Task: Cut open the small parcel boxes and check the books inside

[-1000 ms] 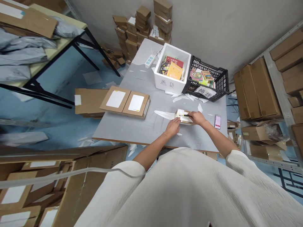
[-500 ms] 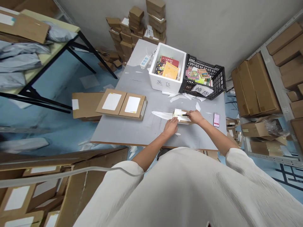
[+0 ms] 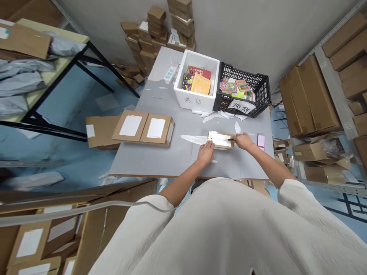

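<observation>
Bare left hand (image 3: 205,152) steadies, bare right hand (image 3: 243,141) works a thin tool

The right hand is closed around a thin black and yellow tool (image 3: 231,139), and its front end points along the top of a small brown cardboard box (image 3: 226,146). The left hand lies on the box's near left corner, fingers close together. I cannot tell if it is pinching the box or only pressing on it.

The box sits flat on the big grey table (image 3: 143,162), right in front of the person. A white paper label (image 3: 218,136) is on its top. The top looks closed to me, so I'd say this box is only partly done. I can't see from here if there is a cut in it.

To the left lie two flat brown boxes with white labels (image 3: 145,139), side by side. They look shut, and no hand is on them. Colourful books already sit in the white foam tub (image 3: 195,100) and the black plastic crate (image 3: 264,95). White paper scraps (image 3: 212,117) lie by the bins.
</observation>
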